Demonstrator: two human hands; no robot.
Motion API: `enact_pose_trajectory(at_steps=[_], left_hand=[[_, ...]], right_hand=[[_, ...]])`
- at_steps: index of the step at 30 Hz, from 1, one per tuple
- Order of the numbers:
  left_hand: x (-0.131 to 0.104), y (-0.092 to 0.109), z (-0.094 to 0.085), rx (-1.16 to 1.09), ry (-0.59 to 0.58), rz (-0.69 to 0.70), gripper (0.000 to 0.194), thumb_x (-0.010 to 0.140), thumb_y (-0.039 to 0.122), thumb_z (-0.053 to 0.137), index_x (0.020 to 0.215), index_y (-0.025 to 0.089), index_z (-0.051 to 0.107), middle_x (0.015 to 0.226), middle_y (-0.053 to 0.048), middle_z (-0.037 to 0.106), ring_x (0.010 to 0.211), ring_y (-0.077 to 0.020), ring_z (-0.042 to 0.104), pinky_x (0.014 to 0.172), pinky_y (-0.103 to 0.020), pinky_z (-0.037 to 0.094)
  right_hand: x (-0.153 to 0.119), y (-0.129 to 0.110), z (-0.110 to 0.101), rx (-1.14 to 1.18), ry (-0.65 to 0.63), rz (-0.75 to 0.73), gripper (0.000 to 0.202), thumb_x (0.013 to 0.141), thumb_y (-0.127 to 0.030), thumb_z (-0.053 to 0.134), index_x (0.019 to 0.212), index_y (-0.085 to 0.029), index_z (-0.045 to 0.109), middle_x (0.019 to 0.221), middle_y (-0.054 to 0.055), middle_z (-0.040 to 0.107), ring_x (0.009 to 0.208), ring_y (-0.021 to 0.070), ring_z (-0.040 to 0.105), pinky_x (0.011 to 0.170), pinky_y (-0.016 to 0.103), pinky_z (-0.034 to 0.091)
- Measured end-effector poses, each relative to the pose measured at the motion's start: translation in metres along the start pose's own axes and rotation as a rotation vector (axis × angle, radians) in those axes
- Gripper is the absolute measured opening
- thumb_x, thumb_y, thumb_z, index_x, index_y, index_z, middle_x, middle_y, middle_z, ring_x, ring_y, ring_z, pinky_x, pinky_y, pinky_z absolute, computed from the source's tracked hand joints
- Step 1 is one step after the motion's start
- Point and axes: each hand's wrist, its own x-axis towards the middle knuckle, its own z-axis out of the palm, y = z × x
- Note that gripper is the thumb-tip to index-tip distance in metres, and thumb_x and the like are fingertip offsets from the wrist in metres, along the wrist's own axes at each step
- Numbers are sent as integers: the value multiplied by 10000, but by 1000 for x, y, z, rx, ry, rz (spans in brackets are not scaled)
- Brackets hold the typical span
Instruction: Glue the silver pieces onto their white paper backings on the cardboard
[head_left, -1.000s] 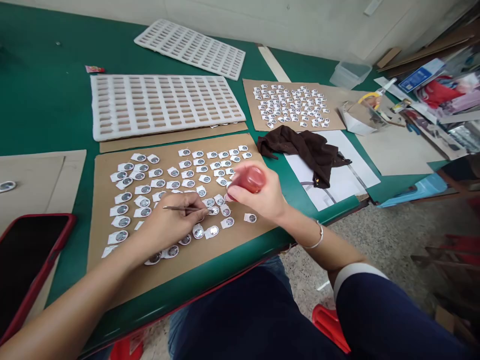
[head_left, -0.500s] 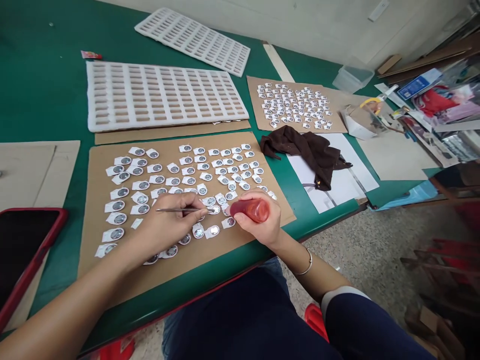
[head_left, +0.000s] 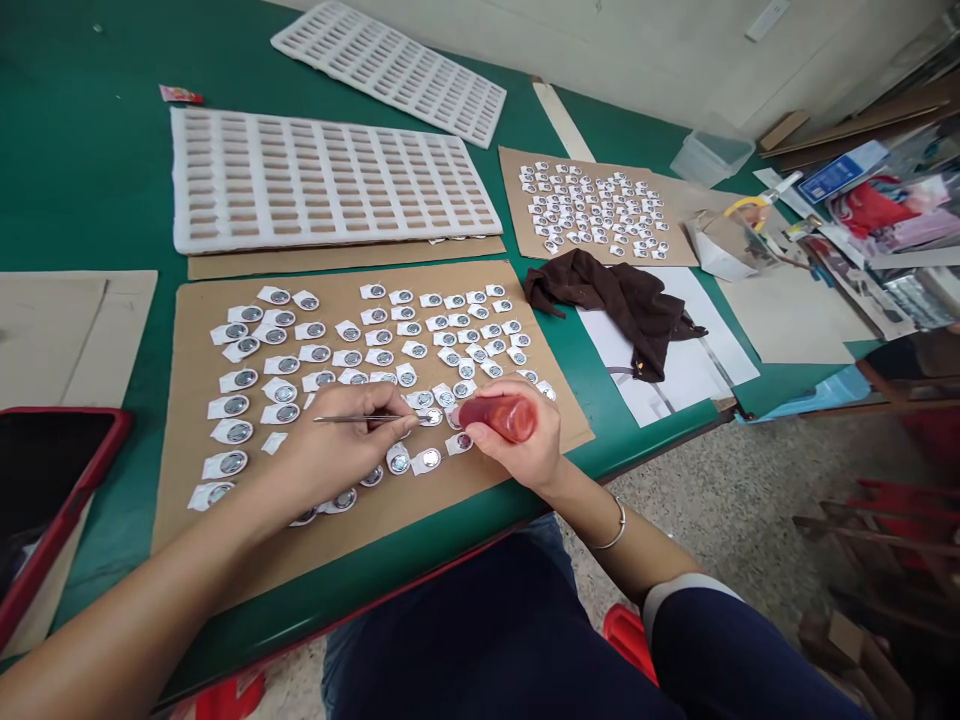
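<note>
My left hand [head_left: 352,440] is closed on a thin metal tool [head_left: 341,418], perhaps tweezers, whose tip reaches a round silver piece on a white paper tab [head_left: 429,417]. Wrapped in my right hand [head_left: 525,445] is a red squeeze bottle [head_left: 501,417], tilted with its nozzle end toward the same pieces. Many similar silver discs on white tabs lie in loose rows over a brown cardboard sheet [head_left: 195,400] beneath both hands. My left hand and forearm hide some of them.
White slotted trays [head_left: 300,190] lie behind the cardboard. A second cardboard sheet [head_left: 517,185] carries more tabbed discs. A brown cloth [head_left: 615,300] rests on white paper [head_left: 630,400] at the right. On the left is a red-framed phone or tablet [head_left: 45,500]. Tools and packets crowd the far right.
The camera view has shifted slightly. Both hands keep nearly the same place, the left with the metal tool and the right with the red bottle.
</note>
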Motion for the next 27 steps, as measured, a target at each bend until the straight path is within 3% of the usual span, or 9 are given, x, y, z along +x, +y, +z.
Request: enact_pose_trajectory(at_steps=[7,27], left_hand=[[-1,-1,0,9,-5,6,221,807,402,596,740,208,678,693,-20,693,658,-186,610,575,-289,429],[-1,-2,1,-22,-8,-27,219,785,421,609,757,216,680,711,-19,696,662,-184,599,569,-288,428]], right_hand=[[0,1,0,-13,-13,-81,319,703,-278,779,965,-206,613,892,59,676,844,204,656,784,392,548],[-2,-2,-1,-26,-30,-225,376,707,-259,789,1023,-210,593,892,68,677,860,224,658,773,404,556]])
